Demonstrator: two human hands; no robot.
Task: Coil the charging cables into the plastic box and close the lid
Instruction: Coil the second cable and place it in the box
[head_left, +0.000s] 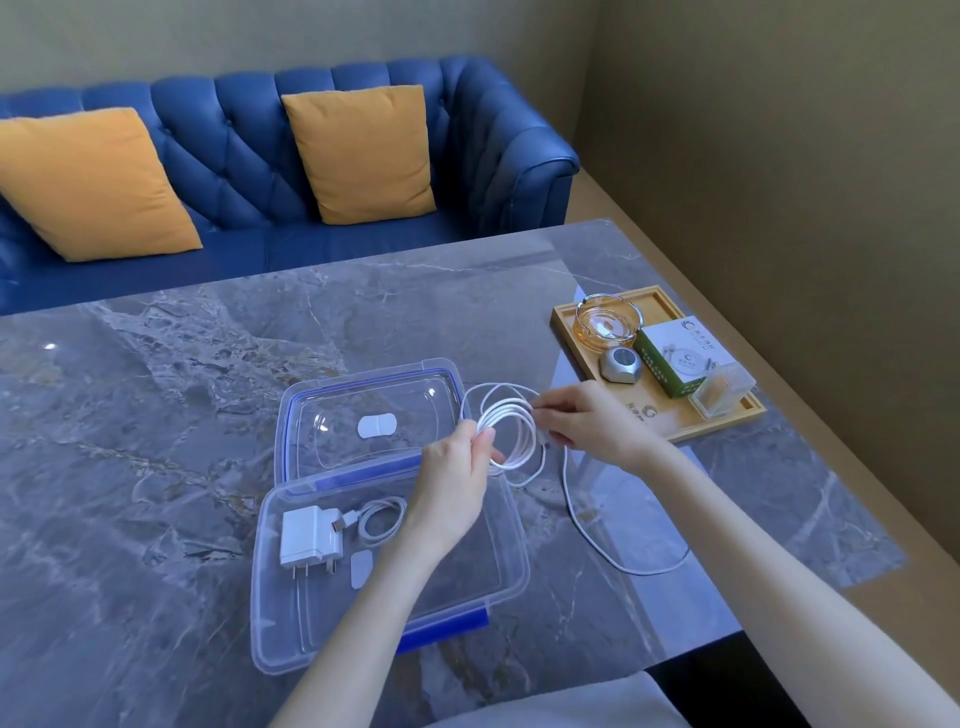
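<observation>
A clear plastic box (270, 613) with blue clips stands open on the marble table, its lid (363, 395) lying flat behind it. Inside lie a white charger plug (307, 535) and a small coiled white cable (382, 519). Above the box's right rim, my left hand (457, 478) grips several loops of a long white cable (511, 431). My right hand (587, 421) pinches the same cable at the right side of the coil. The loose tail of the long cable (613, 556) trails over the table to the right.
A wooden tray (691, 431) at the right holds a glass ashtray (605, 322), a small silver device (619, 364), a green-and-white carton (680, 353) and a clear container (722, 389). A blue sofa (249, 171) with yellow cushions stands behind the table (156, 415).
</observation>
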